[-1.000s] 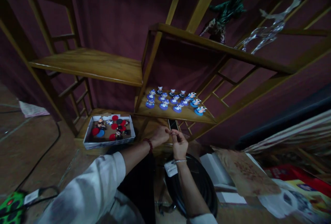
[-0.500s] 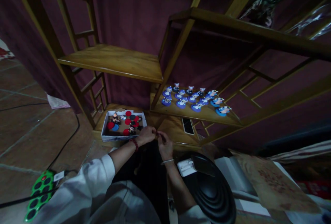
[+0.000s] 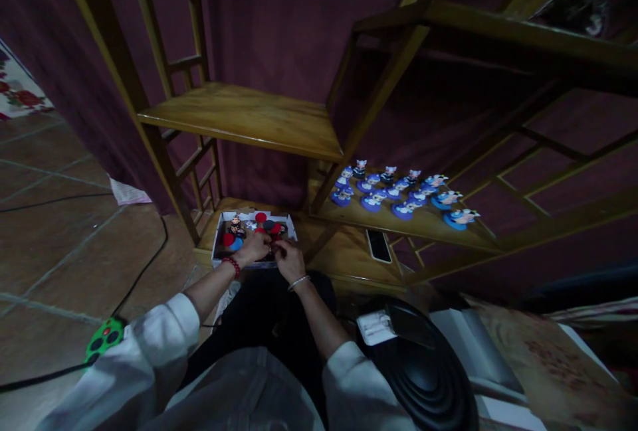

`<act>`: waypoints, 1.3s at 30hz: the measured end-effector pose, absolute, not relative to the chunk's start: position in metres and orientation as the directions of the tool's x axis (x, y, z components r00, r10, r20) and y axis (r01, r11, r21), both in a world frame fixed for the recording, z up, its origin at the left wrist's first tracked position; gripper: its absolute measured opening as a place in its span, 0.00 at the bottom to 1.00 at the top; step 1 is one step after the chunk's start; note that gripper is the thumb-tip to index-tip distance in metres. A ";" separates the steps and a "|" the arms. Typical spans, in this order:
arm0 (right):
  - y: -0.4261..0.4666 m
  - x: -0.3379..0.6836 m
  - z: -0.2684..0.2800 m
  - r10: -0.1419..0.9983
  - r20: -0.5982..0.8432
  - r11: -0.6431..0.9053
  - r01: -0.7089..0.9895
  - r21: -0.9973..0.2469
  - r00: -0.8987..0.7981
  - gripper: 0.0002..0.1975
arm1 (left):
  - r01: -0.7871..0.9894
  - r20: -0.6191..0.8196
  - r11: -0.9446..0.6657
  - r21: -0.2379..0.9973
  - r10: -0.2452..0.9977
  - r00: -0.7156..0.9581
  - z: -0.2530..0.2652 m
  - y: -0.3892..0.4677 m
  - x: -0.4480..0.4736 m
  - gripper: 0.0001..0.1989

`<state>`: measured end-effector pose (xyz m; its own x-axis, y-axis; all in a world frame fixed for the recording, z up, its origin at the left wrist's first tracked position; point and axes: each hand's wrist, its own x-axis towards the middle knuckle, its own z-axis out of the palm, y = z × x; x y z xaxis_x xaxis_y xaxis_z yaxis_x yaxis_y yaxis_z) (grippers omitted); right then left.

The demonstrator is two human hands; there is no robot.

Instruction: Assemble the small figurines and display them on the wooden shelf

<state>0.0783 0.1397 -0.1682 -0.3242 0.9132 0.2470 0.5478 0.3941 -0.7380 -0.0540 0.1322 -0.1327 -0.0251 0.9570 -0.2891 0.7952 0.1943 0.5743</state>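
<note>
White cardboard walls make up the shallow box (image 3: 218,261) at the left end of the bottom shelf (image 3: 343,248), with coloured discs (image 3: 260,217) and small figures (image 3: 236,224) inside. I see the left hand (image 3: 255,248) and right hand (image 3: 290,261) over its near right part, fingers bent close together; whether they grasp anything, I can't tell. Figurines (image 3: 373,199) on purple and blue bases crowd the higher shelf (image 3: 428,226); a phone (image 3: 379,246) lies toward the bottom shelf's right end.
</note>
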 end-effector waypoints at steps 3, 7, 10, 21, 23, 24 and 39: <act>0.146 0.062 -0.174 0.901 0.179 0.397 0.587 -0.706 -0.395 0.13 | 0.820 -0.296 0.184 0.542 0.955 -0.019 -0.142 0.133 -0.073 0.13; 0.152 0.046 -0.180 0.885 0.104 0.389 0.601 -0.698 -0.453 0.13 | 0.861 -0.335 0.218 0.460 0.940 -0.059 -0.152 0.134 -0.095 0.14; 0.158 0.038 -0.185 0.874 0.043 0.378 0.622 -0.686 -0.484 0.12 | 0.906 -0.325 0.201 0.373 0.943 -0.075 -0.161 0.135 -0.109 0.13; 0.180 0.023 -0.201 0.827 -0.283 0.315 0.817 -0.483 -0.486 0.12 | 0.929 -0.422 0.278 0.246 0.893 -0.155 -0.185 0.134 -0.125 0.17; 0.181 0.023 -0.201 0.824 -0.293 0.317 0.824 -0.471 -0.484 0.12 | 0.930 -0.421 0.281 0.235 0.892 -0.164 -0.185 0.133 -0.123 0.18; 0.181 0.023 -0.200 0.824 -0.295 0.317 0.824 -0.470 -0.485 0.12 | 0.931 -0.419 0.283 0.230 0.892 -0.168 -0.185 0.132 -0.122 0.18; 0.182 0.024 -0.203 0.806 -0.308 0.341 0.822 -0.457 -0.505 0.14 | 0.908 -0.345 0.287 0.304 0.922 -0.176 -0.196 0.132 -0.129 0.21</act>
<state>0.0244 0.1820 -0.2031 -0.5053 0.8061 -0.3082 0.8219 0.3406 -0.4566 -0.1288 0.1316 -0.1955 -0.1763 0.9220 -0.3448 0.9084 0.2873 0.3039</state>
